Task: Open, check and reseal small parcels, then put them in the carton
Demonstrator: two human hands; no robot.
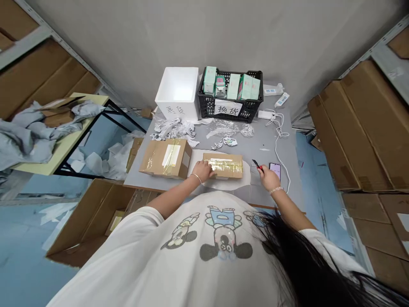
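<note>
A small cardboard box (pixel 228 167) wrapped in shiny clear tape lies in front of me on the table. My left hand (pixel 203 169) grips its left end, fingers over the top and side. My right hand (pixel 269 178) is closed around a red and black utility knife (pixel 257 165), its blade pointing up and left, apart from the box on the right. Beside that hand lies a phone (pixel 275 169) with its screen lit. A larger taped cardboard box (pixel 162 158) with a white label stands left of my left hand.
At the back are a white foam box (pixel 177 109) and a black crate (pixel 247 111) of pale green cartons. Crumpled paper (pixel 174 129) and clear plastic wrap (pixel 223 126) lie before them. A white cable (pixel 277 147) runs down the right. An open carton (pixel 86 221) sits on the floor.
</note>
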